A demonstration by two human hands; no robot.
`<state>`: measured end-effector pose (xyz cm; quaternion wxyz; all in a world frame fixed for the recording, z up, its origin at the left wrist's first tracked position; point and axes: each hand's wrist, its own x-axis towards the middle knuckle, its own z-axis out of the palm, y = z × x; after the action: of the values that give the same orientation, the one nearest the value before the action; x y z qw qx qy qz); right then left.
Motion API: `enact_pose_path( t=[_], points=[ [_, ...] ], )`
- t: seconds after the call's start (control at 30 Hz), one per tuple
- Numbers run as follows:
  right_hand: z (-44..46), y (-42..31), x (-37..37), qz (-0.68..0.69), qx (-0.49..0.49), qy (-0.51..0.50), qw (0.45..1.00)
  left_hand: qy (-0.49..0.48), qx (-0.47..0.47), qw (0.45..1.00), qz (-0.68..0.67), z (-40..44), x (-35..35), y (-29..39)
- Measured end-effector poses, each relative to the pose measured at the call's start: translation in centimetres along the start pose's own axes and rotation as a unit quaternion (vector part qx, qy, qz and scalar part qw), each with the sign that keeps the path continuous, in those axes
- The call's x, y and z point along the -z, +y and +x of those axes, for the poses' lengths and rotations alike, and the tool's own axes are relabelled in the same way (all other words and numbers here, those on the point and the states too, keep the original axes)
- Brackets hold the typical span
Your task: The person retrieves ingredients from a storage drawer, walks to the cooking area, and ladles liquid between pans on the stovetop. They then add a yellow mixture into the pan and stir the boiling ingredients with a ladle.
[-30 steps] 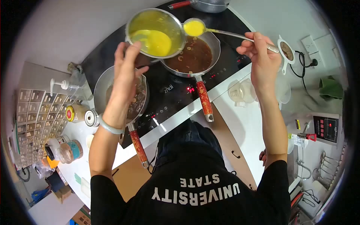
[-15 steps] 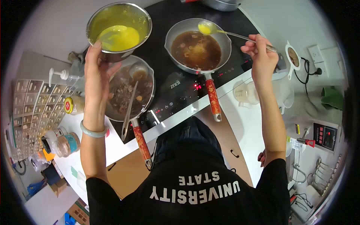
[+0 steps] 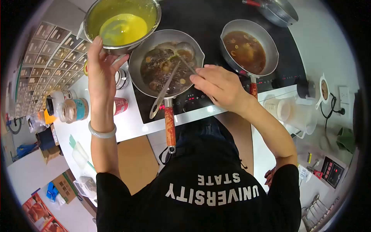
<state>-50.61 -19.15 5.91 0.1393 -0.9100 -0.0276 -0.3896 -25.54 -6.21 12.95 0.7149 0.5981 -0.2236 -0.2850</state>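
My left hand (image 3: pixel 101 75) grips a metal bowl (image 3: pixel 92 19) by its underside and near rim. The tilted bowl holds yellow liquid (image 3: pixel 133 28), like beaten egg. My right hand (image 3: pixel 222 87) pinches the handle of a metal spoon (image 3: pixel 188 65) whose head is down in the left pan (image 3: pixel 136 58). Dark bubbling broth with small round slices fills that pan. Another long-handled spoon or ladle (image 3: pixel 163 94) leans in it, handle over the near rim. To the right stands a second pan (image 3: pixel 273 54) of brown broth, with a pale patch in its middle.
Both pans sit on a black cooktop (image 3: pixel 210 23); another pot (image 3: pixel 280 11) is at its far right. Jars (image 3: pixel 73 110) and a red can (image 3: pixel 120 105) stand left, plastic measuring jugs (image 3: pixel 301 116) right. The left pan's red handle (image 3: pixel 170 125) juts toward my body.
My right hand has carried the spoon from above the right pan into the left pan. My left hand still holds the bowl at the upper left. The view has shifted left.
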Motion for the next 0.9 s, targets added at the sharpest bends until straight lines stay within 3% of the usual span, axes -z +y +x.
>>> enact_pose_path(
  t=[0.03,0.13,0.23,0.27,0.37,0.43,0.6,0.7,0.77,0.83,0.87,0.9],
  points=[
    [0.6,-0.3,-0.2,-0.017,0.033,0.018,0.999,0.011,-0.002,1.000,0.001,-0.1,0.7,0.0],
    [0.4,-0.1,-1.2,0.053,-0.013,-0.010,0.998,0.018,0.005,1.000,-0.006,-0.9,2.1,-0.1],
    [1.2,-0.5,0.4,0.225,-0.274,0.117,0.928,0.021,-0.003,1.000,0.007,-1.3,2.2,-0.2],
    [1.9,-0.8,1.4,0.344,-0.395,0.210,0.826,0.021,-0.005,1.000,0.017,-1.8,2.2,-0.3],
    [1.3,-1.6,7.3,0.424,-0.395,0.370,0.726,-0.019,-0.004,0.999,0.032,-3.9,1.0,-0.5],
    [0.0,-4.0,11.5,0.420,-0.338,0.397,0.743,-0.062,0.020,0.998,-0.007,-6.5,-1.2,-0.5],
    [-8.1,-13.1,16.8,0.285,-0.318,0.344,0.836,-0.219,0.114,0.967,-0.065,-17.1,-8.1,-2.0],
    [-16.0,-18.0,19.7,0.259,-0.377,0.309,0.834,-0.314,0.192,0.929,-0.048,-24.4,-13.1,-2.9],
    [-20.4,-22.2,20.3,0.265,-0.472,0.380,0.750,-0.360,0.290,0.886,-0.031,-28.3,-15.8,-5.0],
    [-25.3,-25.9,20.9,0.172,-0.637,0.259,0.706,-0.427,0.361,0.829,0.006,-31.3,-20.6,-7.9],
    [-27.7,-26.8,20.1,0.128,-0.699,0.228,0.666,-0.460,0.440,0.771,0.008,-32.0,-21.1,-12.0],
    [-31.0,-27.5,19.1,0.120,-0.738,0.238,0.620,-0.489,0.418,0.765,0.025,-33.6,-23.3,-14.7]
  ],
)
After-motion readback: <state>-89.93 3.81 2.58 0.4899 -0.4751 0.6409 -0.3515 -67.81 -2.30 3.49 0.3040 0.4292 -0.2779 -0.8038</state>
